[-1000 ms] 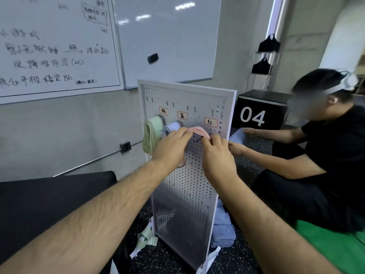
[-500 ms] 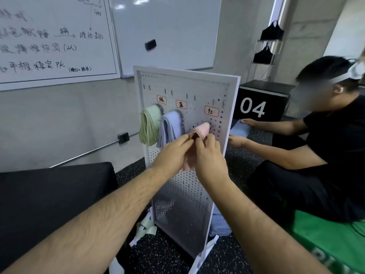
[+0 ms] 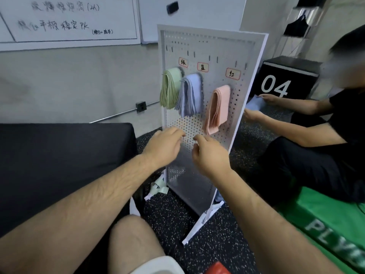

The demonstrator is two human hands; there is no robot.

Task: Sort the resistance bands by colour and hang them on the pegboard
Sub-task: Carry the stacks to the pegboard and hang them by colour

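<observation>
Three bundles hang on the white pegboard, which stands on the speckled floor: the green bands by its upper left edge, the blue bands just beside them, and the pink bands lower and nearer the right edge. Each sits under a small handwritten tag: 绿, 蓝 and 红. The left hand and right hand hover before the middle of the board, below the bundles, fingers loosely curled and holding nothing. The bands look thin, soft and light, draping limp over their pegs. I'd take one by the top of its loop and spread it with both hands, since it will sag and slide otherwise. Behind the board a black box reads "04". A green mat shows "PL", and the whiteboard ends in "PK".
</observation>
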